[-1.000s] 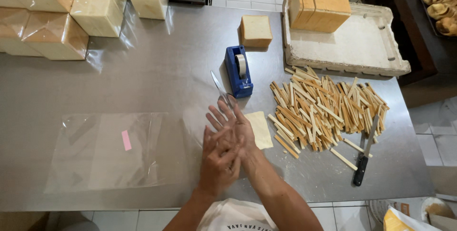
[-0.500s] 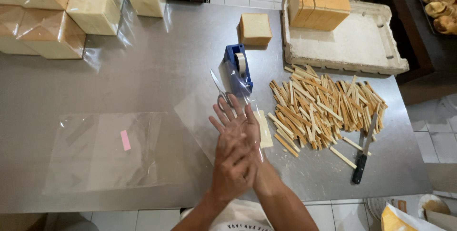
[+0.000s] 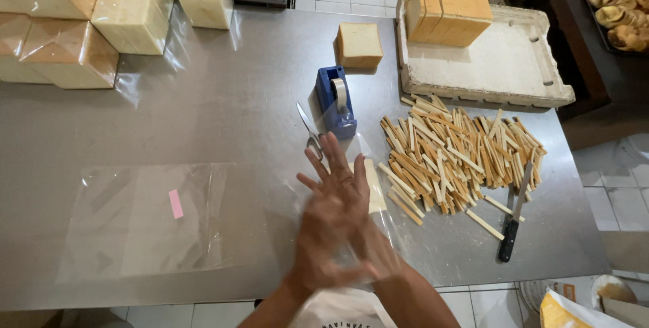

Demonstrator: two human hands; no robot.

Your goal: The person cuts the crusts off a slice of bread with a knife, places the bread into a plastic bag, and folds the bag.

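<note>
My left hand (image 3: 332, 201) lies flat with its fingers spread, palm pressed against my right hand (image 3: 374, 259), which is blurred and mostly hidden under it. A clear plastic bag (image 3: 376, 228) is caught between the two palms and hangs over the steel table (image 3: 230, 118). A pale slice of bread (image 3: 374, 186) lies on the table just right of my fingers. A blue tape dispenser (image 3: 336, 102) and small scissors (image 3: 309, 133) sit just beyond my fingertips.
A heap of crust strips (image 3: 460, 155) lies to the right, with a black-handled knife (image 3: 512, 225) at its near edge. A worn tray (image 3: 473, 90) holds a sliced loaf (image 3: 449, 11). A bread block (image 3: 358, 44), wrapped loaves (image 3: 67, 27) and flat clear bags (image 3: 145, 223) are also here.
My palms have slid against each other with the bag between them: the left hand moved slightly right and forward, and the right hand drew back under it.
</note>
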